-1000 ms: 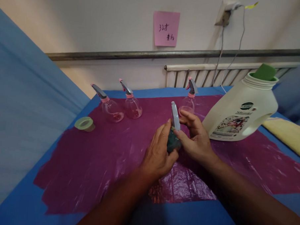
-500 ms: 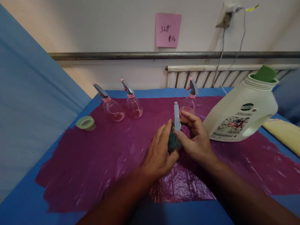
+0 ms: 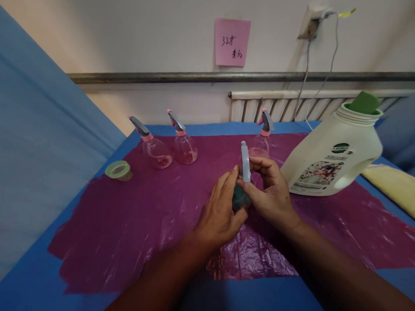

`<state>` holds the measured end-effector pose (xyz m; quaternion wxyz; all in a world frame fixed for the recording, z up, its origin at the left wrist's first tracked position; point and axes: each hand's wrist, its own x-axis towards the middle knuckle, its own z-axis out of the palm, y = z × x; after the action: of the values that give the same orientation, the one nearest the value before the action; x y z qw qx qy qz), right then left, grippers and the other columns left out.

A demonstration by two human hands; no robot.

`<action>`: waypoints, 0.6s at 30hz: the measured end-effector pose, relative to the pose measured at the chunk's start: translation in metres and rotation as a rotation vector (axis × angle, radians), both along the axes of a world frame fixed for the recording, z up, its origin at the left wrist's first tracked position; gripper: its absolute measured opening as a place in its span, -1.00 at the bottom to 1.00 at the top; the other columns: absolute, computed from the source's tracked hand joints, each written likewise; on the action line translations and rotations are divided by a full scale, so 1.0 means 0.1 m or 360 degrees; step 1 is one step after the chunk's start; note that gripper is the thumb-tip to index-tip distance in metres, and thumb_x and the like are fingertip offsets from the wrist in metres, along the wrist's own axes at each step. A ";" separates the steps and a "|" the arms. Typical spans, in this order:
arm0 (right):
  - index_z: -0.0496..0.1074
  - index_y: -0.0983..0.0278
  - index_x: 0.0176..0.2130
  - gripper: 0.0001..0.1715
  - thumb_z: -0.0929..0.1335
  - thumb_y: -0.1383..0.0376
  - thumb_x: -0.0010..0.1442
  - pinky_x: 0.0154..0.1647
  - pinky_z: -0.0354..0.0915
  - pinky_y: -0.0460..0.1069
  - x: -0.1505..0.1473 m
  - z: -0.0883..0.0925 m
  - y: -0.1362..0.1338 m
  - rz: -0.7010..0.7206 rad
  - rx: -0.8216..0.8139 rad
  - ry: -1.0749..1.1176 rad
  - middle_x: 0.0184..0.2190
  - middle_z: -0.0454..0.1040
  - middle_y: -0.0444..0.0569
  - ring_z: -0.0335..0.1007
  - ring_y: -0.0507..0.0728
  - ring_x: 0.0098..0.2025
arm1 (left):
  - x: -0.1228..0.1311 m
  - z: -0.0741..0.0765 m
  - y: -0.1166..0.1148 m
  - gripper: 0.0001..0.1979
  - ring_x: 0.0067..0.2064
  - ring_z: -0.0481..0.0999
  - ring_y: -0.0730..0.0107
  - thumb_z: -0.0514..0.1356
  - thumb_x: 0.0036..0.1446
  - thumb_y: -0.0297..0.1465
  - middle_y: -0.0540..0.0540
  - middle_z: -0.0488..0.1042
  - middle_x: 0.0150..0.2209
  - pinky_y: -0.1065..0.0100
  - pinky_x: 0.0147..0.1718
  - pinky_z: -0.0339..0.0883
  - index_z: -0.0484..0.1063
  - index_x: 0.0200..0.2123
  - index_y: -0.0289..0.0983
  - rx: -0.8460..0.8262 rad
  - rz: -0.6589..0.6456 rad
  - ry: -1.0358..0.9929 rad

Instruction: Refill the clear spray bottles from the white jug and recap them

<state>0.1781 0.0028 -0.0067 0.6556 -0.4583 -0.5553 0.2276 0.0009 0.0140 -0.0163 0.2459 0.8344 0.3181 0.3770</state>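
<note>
A small spray bottle (image 3: 240, 197) with dark green liquid stands on the purple plastic sheet (image 3: 129, 225) in the middle. My left hand (image 3: 218, 213) is wrapped round its body from the left. My right hand (image 3: 271, 192) is closed on its grey trigger head (image 3: 244, 156) from the right. Three more small spray bottles with pink collars stand further back: two at the left (image 3: 154, 146) (image 3: 183, 143) and one just behind my hands (image 3: 262, 137). They look nearly empty.
A large white detergent jug (image 3: 334, 154) with a green cap in its mouth leans at the right. A green lid (image 3: 118, 170) lies at the left. A yellow cloth (image 3: 397, 186) lies at the far right. Blue cloth covers the table edges; a radiator and wall stand behind.
My right hand's fingers have shifted slightly round the trigger head, which has turned a little. The bottle stays in place.
</note>
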 end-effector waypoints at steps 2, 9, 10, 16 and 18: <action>0.48 0.03 0.21 -0.40 0.61 0.25 0.26 0.36 0.45 0.33 -0.02 0.00 0.01 -0.0051 -0.0018 0.0011 0.08 0.57 -0.03 0.54 0.24 0.13 | 0.00 -0.01 0.00 0.08 0.56 0.34 -0.22 0.33 0.34 -0.48 -0.28 0.23 0.58 -0.34 0.50 0.35 -0.20 0.70 0.05 0.0014 0.0002 -0.0019; 0.34 -0.02 0.42 -0.29 0.53 0.18 0.40 0.53 0.37 0.38 0.01 0.00 -0.05 0.0155 -0.0034 0.0064 0.34 0.52 0.06 0.50 0.29 0.38 | -0.01 -0.01 0.02 0.07 0.59 0.30 -0.20 0.33 0.36 -0.48 -0.29 0.21 0.59 -0.33 0.53 0.30 -0.22 0.70 0.05 0.0039 -0.0044 -0.0031; 0.33 -0.03 0.45 -0.31 0.48 0.18 0.45 0.54 0.36 0.40 0.02 0.00 -0.07 0.0193 -0.0050 0.0065 0.39 0.50 0.07 0.49 0.30 0.41 | -0.01 -0.01 0.02 0.09 0.59 0.28 -0.19 0.34 0.35 -0.48 -0.28 0.21 0.59 -0.33 0.54 0.29 -0.22 0.70 0.05 0.0045 -0.0053 -0.0034; 0.41 -0.03 0.40 -0.35 0.50 0.25 0.42 0.52 0.38 0.39 0.01 -0.01 -0.07 0.0130 -0.0035 0.0070 0.36 0.54 0.04 0.53 0.29 0.36 | -0.01 -0.04 0.02 0.13 0.61 0.25 -0.21 0.35 0.33 -0.48 -0.28 0.18 0.61 -0.36 0.54 0.29 -0.26 0.71 0.05 0.0042 -0.0047 -0.0017; 0.42 -0.01 0.37 -0.32 0.55 0.28 0.36 0.52 0.39 0.38 0.01 -0.01 -0.04 0.0097 -0.0015 0.0080 0.34 0.55 0.04 0.55 0.28 0.32 | -0.01 -0.04 0.01 0.12 0.61 0.25 -0.21 0.34 0.33 -0.48 -0.29 0.17 0.61 -0.37 0.52 0.30 -0.26 0.71 0.04 0.0037 -0.0036 -0.0005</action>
<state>0.1795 -0.0014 -0.0081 0.6600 -0.4384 -0.5512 0.2615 -0.0002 0.0152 -0.0206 0.2409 0.8401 0.3039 0.3792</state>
